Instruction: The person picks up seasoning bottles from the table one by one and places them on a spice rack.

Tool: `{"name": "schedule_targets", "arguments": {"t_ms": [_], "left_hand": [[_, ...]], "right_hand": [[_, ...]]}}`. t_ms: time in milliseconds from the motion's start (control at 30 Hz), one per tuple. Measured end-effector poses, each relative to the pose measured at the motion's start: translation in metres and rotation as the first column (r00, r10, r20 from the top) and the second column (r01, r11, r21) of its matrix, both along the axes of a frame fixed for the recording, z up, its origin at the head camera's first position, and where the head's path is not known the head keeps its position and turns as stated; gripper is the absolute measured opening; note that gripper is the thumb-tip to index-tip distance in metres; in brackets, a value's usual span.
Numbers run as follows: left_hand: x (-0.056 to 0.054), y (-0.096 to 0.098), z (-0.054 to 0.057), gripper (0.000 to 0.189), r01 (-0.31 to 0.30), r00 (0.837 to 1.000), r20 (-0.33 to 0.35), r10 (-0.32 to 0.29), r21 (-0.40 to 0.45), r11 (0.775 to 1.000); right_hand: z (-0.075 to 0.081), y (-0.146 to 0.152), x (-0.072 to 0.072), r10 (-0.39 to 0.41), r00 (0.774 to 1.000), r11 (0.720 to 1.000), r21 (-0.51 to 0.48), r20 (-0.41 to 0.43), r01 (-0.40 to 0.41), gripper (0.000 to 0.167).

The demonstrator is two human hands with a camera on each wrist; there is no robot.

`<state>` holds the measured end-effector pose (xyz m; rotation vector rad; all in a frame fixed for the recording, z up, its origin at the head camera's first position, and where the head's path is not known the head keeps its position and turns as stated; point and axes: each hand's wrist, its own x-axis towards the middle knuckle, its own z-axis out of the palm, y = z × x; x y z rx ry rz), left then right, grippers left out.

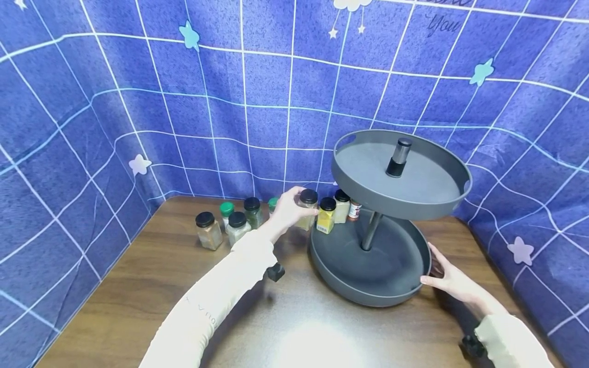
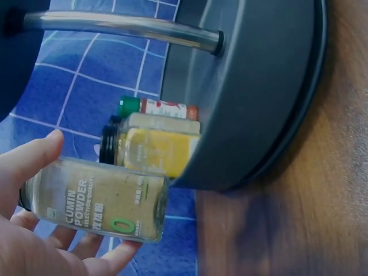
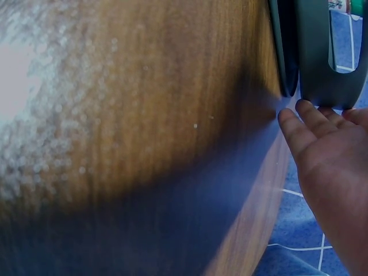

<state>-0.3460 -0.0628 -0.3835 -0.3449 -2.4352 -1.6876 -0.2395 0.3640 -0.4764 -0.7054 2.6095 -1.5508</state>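
Note:
My left hand (image 1: 289, 210) grips a glass jar of cumin powder (image 2: 103, 198) with a black lid, fingers and thumb around its sides. In the head view this jar (image 1: 306, 222) is beside the left rim of a grey two-tier turntable (image 1: 354, 295). On the lower tier, near that rim, stand a yellow-labelled jar (image 1: 325, 220), a pale black-lidded jar (image 1: 341, 210) and a small bottle with a red and white label (image 1: 354, 210). My right hand (image 1: 453, 281) touches the lower tier's right outer wall with its fingertips, fingers extended in the right wrist view.
Several spice jars stand on the wooden table (image 1: 152, 286) at the left, among them a brown-filled jar (image 1: 209, 232), a white-filled jar (image 1: 238, 228) and a green-filled jar (image 1: 253, 212). The upper tier (image 1: 368, 163) overhangs the lower one. A blue curtain (image 1: 207, 117) hangs behind.

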Motion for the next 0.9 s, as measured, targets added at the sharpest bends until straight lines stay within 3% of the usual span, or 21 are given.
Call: {"name": "schedule_targets", "arguments": {"t_ms": [300, 667, 900], "left_hand": [[0.005, 0.010, 0.008, 0.055, 0.035, 0.999, 0.005, -0.035, -0.002, 0.999], [0.010, 0.025, 0.010, 0.051, 0.059, 0.998, 0.007, -0.060, 0.036, 0.998], [0.012, 0.034, 0.007, 0.054, 0.054, 0.998, -0.026, -0.054, -0.007, 0.998]], "right_hand": [[0.000, 0.000, 0.000, 0.010, 1.000, 1.000, -0.011, 0.002, -0.010, 0.088], [0.001, -0.001, 0.001, 0.001, 1.000, 1.000, -0.010, 0.009, -0.001, 0.088], [0.001, 0.000, 0.001, 0.004, 1.000, 1.000, -0.007, 0.014, -0.004, 0.088]]}}
